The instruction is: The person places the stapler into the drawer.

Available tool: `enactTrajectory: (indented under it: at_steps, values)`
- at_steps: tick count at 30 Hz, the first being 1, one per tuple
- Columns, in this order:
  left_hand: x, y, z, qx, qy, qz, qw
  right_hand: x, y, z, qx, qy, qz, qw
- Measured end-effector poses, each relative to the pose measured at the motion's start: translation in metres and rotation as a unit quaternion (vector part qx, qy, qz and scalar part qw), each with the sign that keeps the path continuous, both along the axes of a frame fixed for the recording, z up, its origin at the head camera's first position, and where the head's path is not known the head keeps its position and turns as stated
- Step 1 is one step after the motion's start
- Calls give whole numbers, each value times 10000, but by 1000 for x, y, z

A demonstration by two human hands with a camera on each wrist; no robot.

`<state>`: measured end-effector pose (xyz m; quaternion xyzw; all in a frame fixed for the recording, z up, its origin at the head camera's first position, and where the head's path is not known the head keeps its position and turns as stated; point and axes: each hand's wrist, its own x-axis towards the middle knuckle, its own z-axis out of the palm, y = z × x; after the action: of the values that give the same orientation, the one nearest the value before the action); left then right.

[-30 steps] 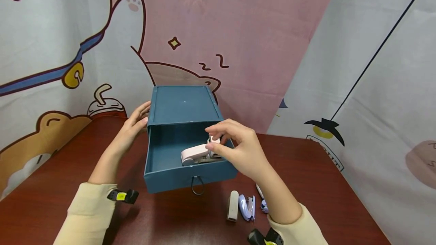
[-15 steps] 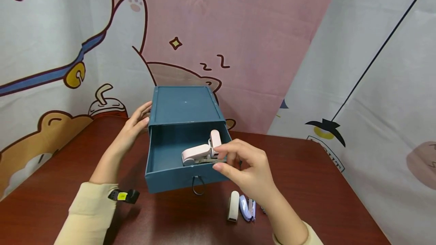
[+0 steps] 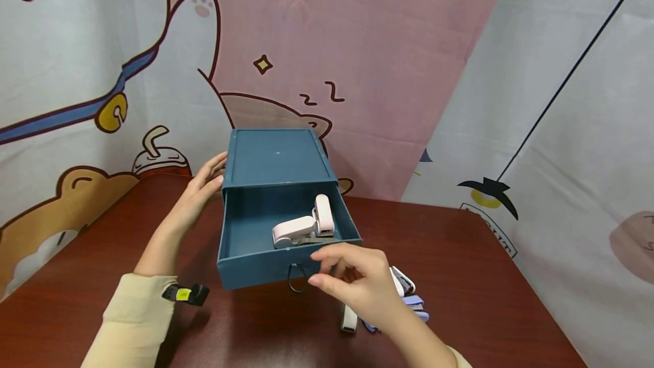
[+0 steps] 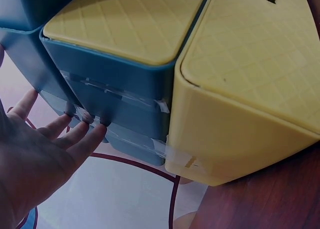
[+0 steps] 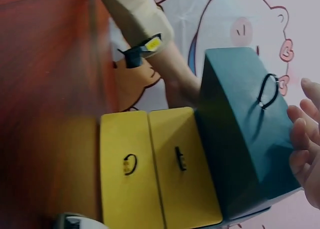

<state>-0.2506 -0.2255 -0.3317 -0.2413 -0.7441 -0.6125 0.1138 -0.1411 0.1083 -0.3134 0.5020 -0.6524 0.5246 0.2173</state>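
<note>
A blue storage unit [image 3: 278,155] has its top drawer [image 3: 250,271] pulled out towards me. Inside, at the drawer's right side, two pale pink staplers [image 3: 293,229] lie against each other at an angle. My left hand [image 3: 196,197] rests its extended fingers along the unit's left side; the left wrist view shows these fingers [image 4: 85,141] on the taped blue wall. Just in front of the drawer, beside its black loop pull [image 3: 290,287], my right hand [image 3: 360,285] hovers with loosely bent fingers and nothing between them.
More staplers lie on the brown table [image 3: 449,266] at the right: a cream one [image 3: 349,319], a purple one [image 3: 418,306] and a white one [image 3: 402,280], partly behind my right hand. Below the blue drawer are two yellow drawers [image 5: 120,144] with loop pulls. A patterned curtain [image 3: 388,72] hangs behind.
My right hand has let go of a pink stapler in the drawer, then moved out over the rim and down to the drawer's front. The left hand has stayed in place.
</note>
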Motion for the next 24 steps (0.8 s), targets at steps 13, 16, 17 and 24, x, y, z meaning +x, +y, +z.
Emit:
enactTrajectory:
  at_steps: [13,16,17,24]
  values:
    - [0,1,0,30,11,0,10000,3,-10,-22,669,-692,246,9951]
    - [0,1,0,52,13,4,10000,4,-14,-21,578,-685,234,9957]
    - [0,1,0,55,7,11,10000,4,-15,-21,551,-656,226,9961]
    - [-1,1,-1,59,20,10,10000,5,-18,-20,552,-495,-2,9972]
